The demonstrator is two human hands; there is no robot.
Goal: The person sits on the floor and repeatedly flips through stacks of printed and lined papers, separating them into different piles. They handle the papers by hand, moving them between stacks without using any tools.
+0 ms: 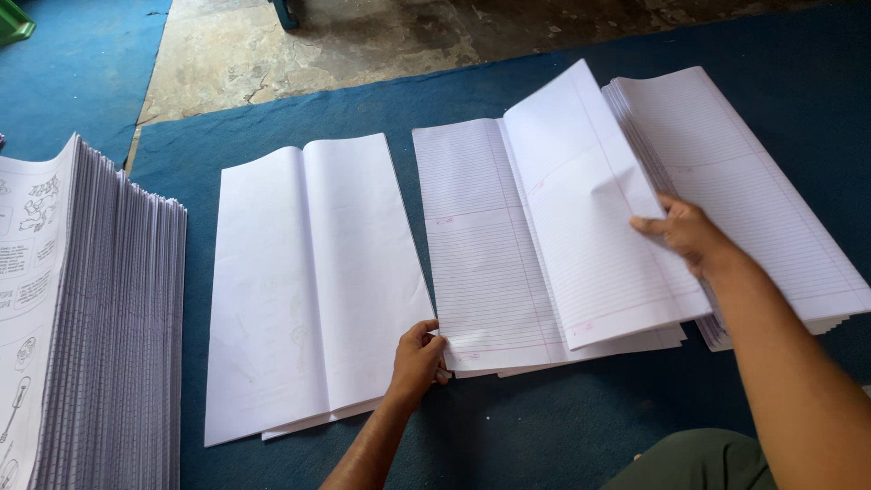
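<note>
right hand [687, 234] lifts a ruled sheet [590, 209]; left hand [417, 360] pins the ruled stack [476, 263]

One view only, from the head, looking steeply down and forward over the blue mat [508, 426]. It sits close: both forearms enter from the bottom edge, a knee shows at bottom right. Bare concrete floor [299, 45] runs along the top. A tall paper stack [109, 318] is cut by the left edge.
</note>
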